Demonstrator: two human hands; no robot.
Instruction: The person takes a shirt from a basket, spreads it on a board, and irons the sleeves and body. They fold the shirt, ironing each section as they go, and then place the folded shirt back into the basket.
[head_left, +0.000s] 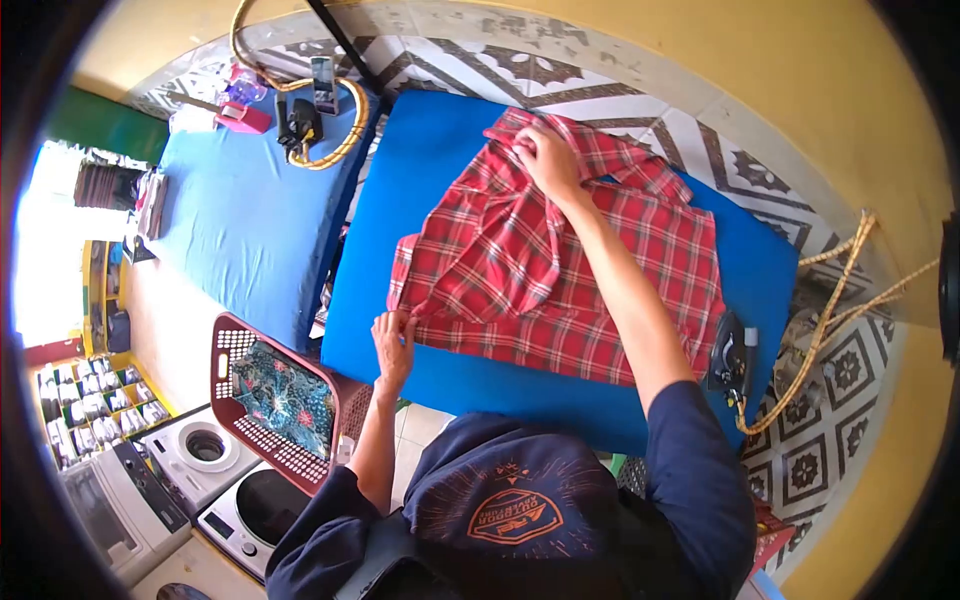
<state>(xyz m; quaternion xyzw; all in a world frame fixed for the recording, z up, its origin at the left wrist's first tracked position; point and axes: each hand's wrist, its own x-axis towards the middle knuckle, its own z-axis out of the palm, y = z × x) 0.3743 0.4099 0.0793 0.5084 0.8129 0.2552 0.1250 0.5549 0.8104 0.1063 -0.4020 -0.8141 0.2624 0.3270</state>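
Note:
A red plaid shirt (pixel 500 240) with white and dark lines lies partly folded and creased on the blue-covered table (pixel 425 130). At its near left corner, my left hand (pixel 392 350) pinches the fabric edge between thumb and fingers. My right hand (pixel 548 162) reaches across to the far side of the shirt, its bent fingers closed on the cloth near the top. A black iron (pixel 732 355) rests at the table's right end, close to the shirt's edge.
A corded rope-like cable (pixel 800 370) runs from the iron towards the wall. A second blue table (pixel 250 220) at left carries another iron (pixel 303 128) and a phone (pixel 323 85). A maroon basket (pixel 225 370) holds patterned cloth. Washing machines (pixel 205 445) stand lower left.

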